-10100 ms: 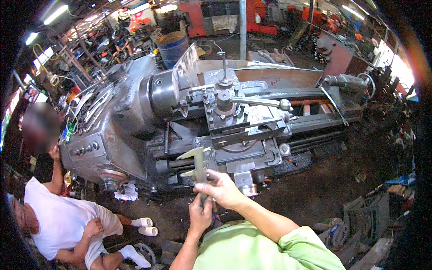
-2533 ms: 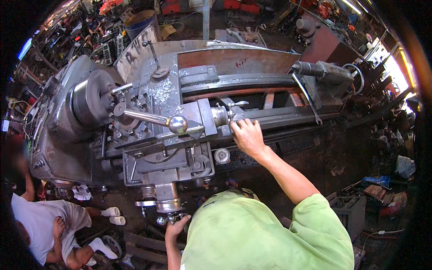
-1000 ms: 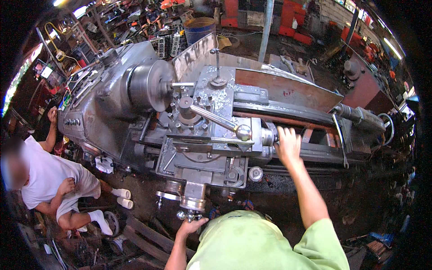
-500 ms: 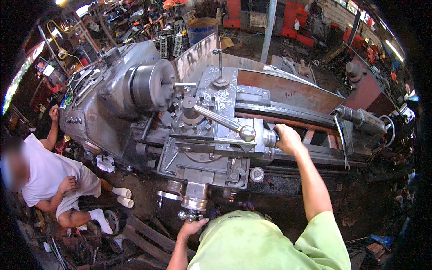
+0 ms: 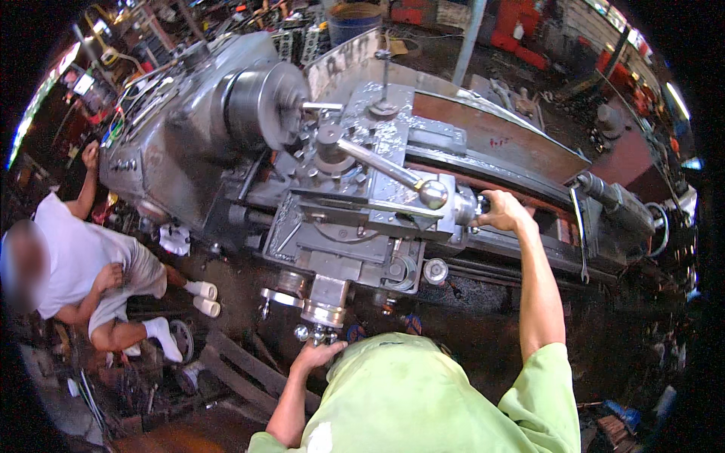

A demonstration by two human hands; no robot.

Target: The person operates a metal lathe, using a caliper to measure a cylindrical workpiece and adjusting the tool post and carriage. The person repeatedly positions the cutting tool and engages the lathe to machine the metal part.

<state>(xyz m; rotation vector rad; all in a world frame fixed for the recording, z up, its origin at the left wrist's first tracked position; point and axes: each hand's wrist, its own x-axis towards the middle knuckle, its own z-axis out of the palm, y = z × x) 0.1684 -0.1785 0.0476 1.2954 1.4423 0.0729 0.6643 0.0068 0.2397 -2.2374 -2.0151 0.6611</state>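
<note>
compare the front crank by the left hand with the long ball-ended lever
The front crank has several small knobs; the ball-ended lever ends in one large ball. The left hand is at the crank, while no hand is on the lever. Both look metallic, with shiny rounded ends.

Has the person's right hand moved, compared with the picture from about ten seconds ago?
Yes: the right hand has moved rightward along the lathe, much nearer its tailstock.

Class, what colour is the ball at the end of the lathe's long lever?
Shiny silver; the ball shows best in the head view.
</note>
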